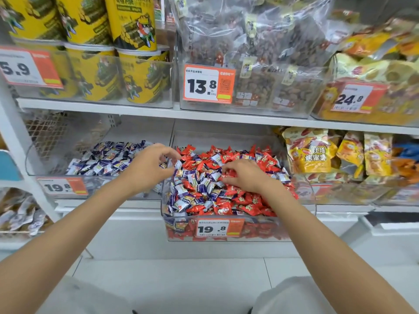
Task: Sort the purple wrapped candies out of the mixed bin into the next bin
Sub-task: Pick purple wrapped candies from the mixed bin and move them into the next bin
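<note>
Mixed bin (pixel 260 234): sitting at 6 o'clock, holding purple candies (pixel 199 189) among red candies (pixel 249 208).
Next bin (pixel 38 164): standing at its 9 o'clock, touching it.
Left hand (pixel 149 168): hovering over both bins' shared edge, fingers curling; hold unclear.
Right hand (pixel 244 175): pressing curled fingers into the pile; hold unclear.

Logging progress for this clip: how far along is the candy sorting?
Done: left bin holds many purple candies. In hand: left hand and right hand work at the mixed bin; grips unclear. Left: plenty of purple ones lie among the red candies there.
</note>
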`<state>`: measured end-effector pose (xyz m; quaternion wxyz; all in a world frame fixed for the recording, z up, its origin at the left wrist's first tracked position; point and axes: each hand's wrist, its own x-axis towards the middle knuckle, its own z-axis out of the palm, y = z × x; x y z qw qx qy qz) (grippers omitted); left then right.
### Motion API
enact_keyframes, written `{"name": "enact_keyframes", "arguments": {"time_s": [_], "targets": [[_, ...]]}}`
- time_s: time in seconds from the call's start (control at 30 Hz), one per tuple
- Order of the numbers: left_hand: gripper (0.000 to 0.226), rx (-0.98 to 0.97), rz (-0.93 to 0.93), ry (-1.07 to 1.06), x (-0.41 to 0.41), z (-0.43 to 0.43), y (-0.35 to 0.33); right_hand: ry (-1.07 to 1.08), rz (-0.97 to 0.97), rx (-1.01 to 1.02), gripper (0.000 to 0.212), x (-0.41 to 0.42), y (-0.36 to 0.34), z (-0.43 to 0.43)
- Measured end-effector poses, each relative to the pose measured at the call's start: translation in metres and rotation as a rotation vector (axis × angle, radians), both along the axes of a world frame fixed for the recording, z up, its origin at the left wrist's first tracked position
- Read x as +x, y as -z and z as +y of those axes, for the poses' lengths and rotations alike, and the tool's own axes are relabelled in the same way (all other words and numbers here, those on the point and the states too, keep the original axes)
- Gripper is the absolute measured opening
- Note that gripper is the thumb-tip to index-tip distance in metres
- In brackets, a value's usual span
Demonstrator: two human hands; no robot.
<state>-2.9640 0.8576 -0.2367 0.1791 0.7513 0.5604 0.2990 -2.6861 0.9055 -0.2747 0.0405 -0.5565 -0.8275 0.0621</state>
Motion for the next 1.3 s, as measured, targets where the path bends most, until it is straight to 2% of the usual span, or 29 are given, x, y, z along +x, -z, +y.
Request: {"name": "enact_keyframes", "arguments": {"time_s": [0.1,0.17,0.3,0.4,0.63,0.83,0.97,1.03,1.17,1.3], "targets": [[0.021,-0.033,0.097,0.101,0.028,0.011,-0.004,0.061,0.051,0.029,0.042,0.029,-0.003,0.004],[0.023,-0.089,0.26,0.144,0.052,0.022,0.0,0.078,0.086,0.038,0.045,0.038,0.0,0.004],[0.076,-0.282,0.673,0.193,0.093,0.042,0.033,0.069,0.13,0.074,0.043,0.042,0.006,0.004],[0.083,-0.345,0.762,0.225,0.097,0.05,0.049,0.06,0.172,0.086,0.042,0.045,0.01,0.004],[0.059,-0.295,0.585,0.28,0.08,0.054,0.033,0.076,0.204,0.113,0.04,0.043,0.009,-0.001],[0.062,-0.362,0.221,0.23,0.071,0.043,0.0,0.088,0.336,-0.045,0.036,0.043,-0.005,-0.006],[0.015,-0.349,0.034,0.264,0.06,0.036,-0.011,0.09,0.456,-0.038,0.038,0.044,-0.016,-0.014],[0.022,-0.379,-0.068,0.243,0.055,0.036,-0.013,0.089,0.514,0.003,0.036,0.042,-0.022,-0.019],[0.011,-0.383,-0.158,0.227,0.05,0.032,-0.015,0.046,0.632,-0.005,0.03,0.025,-0.037,-0.028],[0.02,-0.367,-0.197,0.203,0.045,0.031,-0.017,-0.004,0.589,-0.069,0.03,0.012,-0.041,-0.027]]}}
